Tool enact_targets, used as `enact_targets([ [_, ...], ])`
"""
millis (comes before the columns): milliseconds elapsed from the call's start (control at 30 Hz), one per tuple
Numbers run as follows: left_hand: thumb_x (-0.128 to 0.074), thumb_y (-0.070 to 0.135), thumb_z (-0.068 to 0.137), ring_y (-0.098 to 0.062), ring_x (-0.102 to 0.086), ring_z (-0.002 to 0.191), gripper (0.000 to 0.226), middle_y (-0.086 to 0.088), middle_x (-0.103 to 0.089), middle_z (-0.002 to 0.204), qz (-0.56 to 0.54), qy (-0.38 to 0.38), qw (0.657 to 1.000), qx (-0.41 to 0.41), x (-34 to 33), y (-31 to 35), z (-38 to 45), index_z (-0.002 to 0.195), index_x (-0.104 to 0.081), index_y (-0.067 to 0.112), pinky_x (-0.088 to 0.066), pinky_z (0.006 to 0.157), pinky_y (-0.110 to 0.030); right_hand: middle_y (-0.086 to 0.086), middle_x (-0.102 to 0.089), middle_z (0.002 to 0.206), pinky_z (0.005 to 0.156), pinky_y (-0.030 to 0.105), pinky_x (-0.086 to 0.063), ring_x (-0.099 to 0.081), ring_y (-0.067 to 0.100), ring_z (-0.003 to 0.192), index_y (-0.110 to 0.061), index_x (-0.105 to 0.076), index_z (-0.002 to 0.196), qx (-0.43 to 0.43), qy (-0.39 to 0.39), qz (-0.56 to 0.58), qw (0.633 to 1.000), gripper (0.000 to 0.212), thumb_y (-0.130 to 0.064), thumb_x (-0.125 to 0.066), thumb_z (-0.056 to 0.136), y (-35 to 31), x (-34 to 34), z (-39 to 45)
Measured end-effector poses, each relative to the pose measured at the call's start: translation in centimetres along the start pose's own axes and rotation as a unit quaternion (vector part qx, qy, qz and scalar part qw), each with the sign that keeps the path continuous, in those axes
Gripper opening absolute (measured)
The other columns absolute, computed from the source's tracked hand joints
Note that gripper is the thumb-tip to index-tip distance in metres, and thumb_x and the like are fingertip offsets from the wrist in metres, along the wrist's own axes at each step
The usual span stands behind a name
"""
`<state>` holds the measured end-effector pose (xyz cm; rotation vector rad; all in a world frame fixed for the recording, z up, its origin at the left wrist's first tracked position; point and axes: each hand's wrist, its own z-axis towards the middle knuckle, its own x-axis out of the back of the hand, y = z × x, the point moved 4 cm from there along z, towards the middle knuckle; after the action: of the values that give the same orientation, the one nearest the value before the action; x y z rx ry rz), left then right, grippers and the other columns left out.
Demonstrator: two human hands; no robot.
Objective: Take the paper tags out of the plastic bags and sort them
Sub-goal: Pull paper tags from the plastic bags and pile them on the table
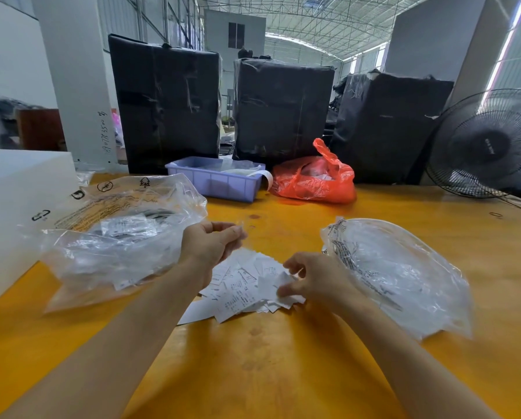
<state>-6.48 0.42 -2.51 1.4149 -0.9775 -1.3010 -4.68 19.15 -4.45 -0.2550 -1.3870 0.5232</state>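
A loose heap of white paper tags (241, 287) lies on the yellow table (283, 373) in front of me. My right hand (310, 279) rests on the heap's right edge, with its fingers pinched on a white tag. My left hand (212, 244) hovers just above the heap's far left side, fingers curled together; a small clear scrap may be between the fingertips, too faint to tell. A large clear plastic bag (114, 234) with tags inside lies to the left. A pile of emptied clear plastic bags (398, 273) lies to the right.
A lilac plastic bin (214, 179) and a red plastic bag (316, 176) stand at the table's far side, before three black wrapped bales (283, 110). A black fan (489, 143) stands at the far right. A white block (17, 201) borders the left edge.
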Motion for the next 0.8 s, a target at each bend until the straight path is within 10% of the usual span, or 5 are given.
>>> enact_targets([
  [267,-0.070,0.010,0.083,-0.007,-0.059,0.063,0.007,-0.002,-0.069,0.076,0.093,-0.009,0.995,-0.014,-0.4,-1.0,0.0,0.081,-0.063,0.011,-0.045,0.051,-0.013,-0.008,-0.056,0.071,0.050,0.008,-0.037,-0.051,0.004,0.063,-0.017,-0.068,0.091,-0.024,-0.016,0.074,0.997,0.029,-0.022,-0.085,0.066,0.6,0.0,0.1],
  [500,-0.070,0.013,0.082,-0.010,-0.060,0.066,0.007,-0.002,-0.070,0.079,0.137,-0.028,0.990,-0.005,-0.9,-1.5,-0.3,0.081,-0.064,0.012,-0.044,0.055,-0.017,0.000,-0.064,0.063,0.059,0.030,-0.050,-0.056,0.011,0.056,-0.020,-0.067,0.064,-0.010,0.047,0.172,0.984,0.021,-0.003,-0.076,0.075,1.1,0.6,0.1],
  [667,-0.074,0.014,0.073,-0.013,-0.065,0.061,0.022,-0.005,-0.074,0.077,0.044,-0.097,0.987,0.118,-1.5,-1.4,-0.9,0.091,-0.065,0.005,-0.051,0.051,-0.021,0.001,-0.068,0.071,0.061,0.021,-0.050,-0.062,0.008,0.064,-0.008,-0.071,0.070,0.135,0.251,0.317,0.904,0.021,0.012,-0.068,0.074,-0.3,3.3,-0.7],
  [800,-0.072,0.015,0.065,-0.021,-0.072,0.069,0.025,-0.016,-0.073,0.093,-0.101,-0.184,0.957,0.199,-2.4,-1.0,-1.7,0.088,-0.066,0.009,-0.054,0.052,-0.023,0.009,-0.066,0.082,0.065,0.026,-0.054,-0.064,0.018,0.075,0.000,-0.070,0.071,0.308,0.375,0.137,0.863,0.009,0.007,-0.075,0.073,-2.3,3.9,-2.0],
])
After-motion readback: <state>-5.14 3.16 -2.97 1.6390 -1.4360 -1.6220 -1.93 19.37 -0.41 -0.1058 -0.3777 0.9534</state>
